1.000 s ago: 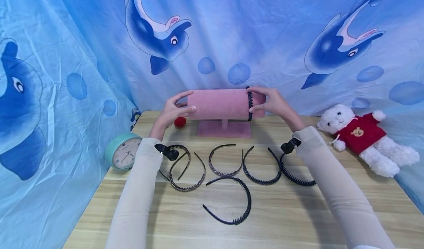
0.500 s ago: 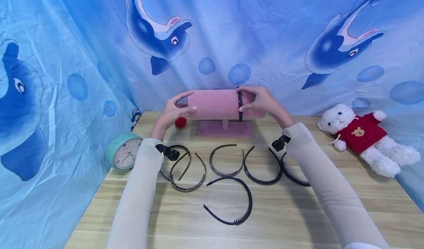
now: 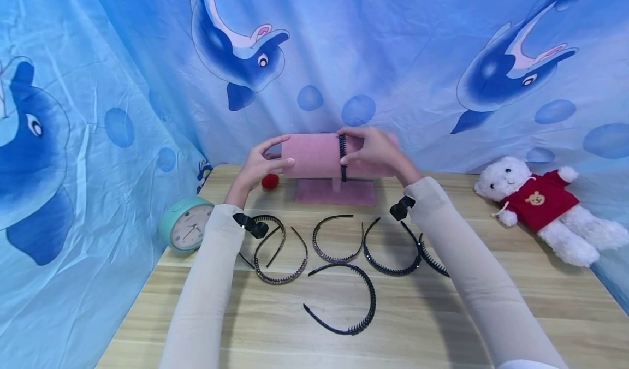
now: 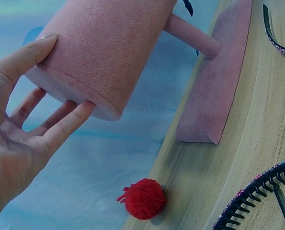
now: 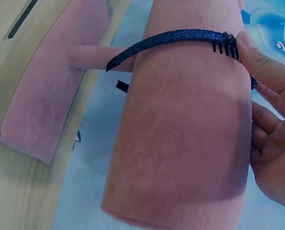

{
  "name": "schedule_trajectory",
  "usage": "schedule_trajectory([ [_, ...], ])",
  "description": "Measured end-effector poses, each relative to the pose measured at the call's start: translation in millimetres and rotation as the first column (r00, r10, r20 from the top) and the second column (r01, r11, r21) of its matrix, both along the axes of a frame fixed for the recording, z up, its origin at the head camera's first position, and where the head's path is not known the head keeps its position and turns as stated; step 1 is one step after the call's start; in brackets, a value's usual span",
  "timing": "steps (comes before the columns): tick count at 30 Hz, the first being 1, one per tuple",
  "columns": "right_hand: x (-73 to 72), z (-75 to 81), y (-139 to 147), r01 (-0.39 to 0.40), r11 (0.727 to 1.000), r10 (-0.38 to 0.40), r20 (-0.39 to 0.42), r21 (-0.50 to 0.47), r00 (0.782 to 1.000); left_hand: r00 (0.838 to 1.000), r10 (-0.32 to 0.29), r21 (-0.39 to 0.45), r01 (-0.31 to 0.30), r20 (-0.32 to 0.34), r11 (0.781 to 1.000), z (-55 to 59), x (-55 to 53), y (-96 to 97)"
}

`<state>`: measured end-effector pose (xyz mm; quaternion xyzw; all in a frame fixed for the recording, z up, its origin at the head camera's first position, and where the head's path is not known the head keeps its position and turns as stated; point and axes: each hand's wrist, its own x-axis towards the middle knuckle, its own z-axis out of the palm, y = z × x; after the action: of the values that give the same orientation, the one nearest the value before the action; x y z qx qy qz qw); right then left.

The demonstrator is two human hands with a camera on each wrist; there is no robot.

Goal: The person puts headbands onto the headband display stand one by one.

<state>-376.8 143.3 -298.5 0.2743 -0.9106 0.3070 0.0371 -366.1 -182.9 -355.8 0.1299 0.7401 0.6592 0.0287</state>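
Head view: right fingers (image 3: 352, 156) pinch black headband (image 3: 343, 149) around pink stand (image 3: 312, 155); left fingers (image 3: 281, 163) grip stand

The right grip (image 3: 371, 147) has slid the dark headband (image 3: 343, 160) leftward along the pink roll (image 3: 310, 156) to near its middle.

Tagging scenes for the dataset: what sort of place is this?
Probably a staged indoor tabletop set: dolphin-print fabric hangs behind and left of a wood-grain table that bears a pink display stand. Home or studio, can't tell.
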Motion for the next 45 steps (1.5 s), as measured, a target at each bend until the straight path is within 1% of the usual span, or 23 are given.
schedule_trajectory([
  [4,-4.2,2.5,-9,-0.040,0.999,0.040,0.014,-0.013,0.999,1.000,0.005,-0.004,-0.005,-0.001,1.000,0.0,-0.4,-0.7],
  [9,-8.0,5.7,-20,-0.043,0.999,0.044,0.057,-0.011,0.997,1.000,0.007,-0.015,-0.007,-0.002,1.000,0.4,-0.3,-0.6],
  [13,-9.9,6.0,-29,-0.051,0.999,0.052,0.057,-0.016,0.997,1.000,0.007,-0.009,-0.007,0.007,1.000,0.4,-0.4,0.2],
  [15,-9.8,4.9,-34,-0.068,0.997,0.070,0.065,-0.039,0.995,1.000,0.009,-0.005,-0.009,0.013,1.000,0.1,-0.8,0.4],
  [20,-9.1,2.2,-48,-0.092,0.994,0.095,0.049,-0.056,0.994,1.000,0.014,-0.009,-0.013,0.020,1.000,-0.8,-1.1,-0.1],
  [30,-8.9,-3.5,-77,-0.091,0.995,0.090,-0.020,-0.035,0.996,1.000,0.006,-0.005,-0.006,0.021,1.000,-1.4,-1.8,-0.8],
  [33,-6.6,-4.4,-82,-0.092,0.995,0.091,-0.018,-0.042,0.996,1.000,0.002,-0.002,-0.002,0.007,1.000,-0.9,-1.5,0.7],
  [37,-3.0,-5.0,-85,-0.087,0.994,0.086,-0.019,-0.059,0.996,1.000,-0.004,-0.004,0.004,-0.027,1.000,-1.1,-0.8,2.1],
  [40,-1.2,-5.0,-86,-0.082,0.995,0.080,-0.029,-0.063,0.996,0.997,-0.018,-0.016,0.017,-0.076,1.000,-2.0,-1.1,2.3],
  [43,-0.2,-5.2,-86,-0.082,0.995,0.080,-0.023,-0.063,0.997,0.992,-0.034,-0.040,0.029,-0.123,0.999,-3.0,-2.1,1.9],
  [45,0.1,-5.5,-86,-0.084,0.994,0.083,-0.020,-0.062,0.996,0.989,-0.045,-0.062,0.036,-0.143,0.997,-3.5,-2.9,1.5],
])
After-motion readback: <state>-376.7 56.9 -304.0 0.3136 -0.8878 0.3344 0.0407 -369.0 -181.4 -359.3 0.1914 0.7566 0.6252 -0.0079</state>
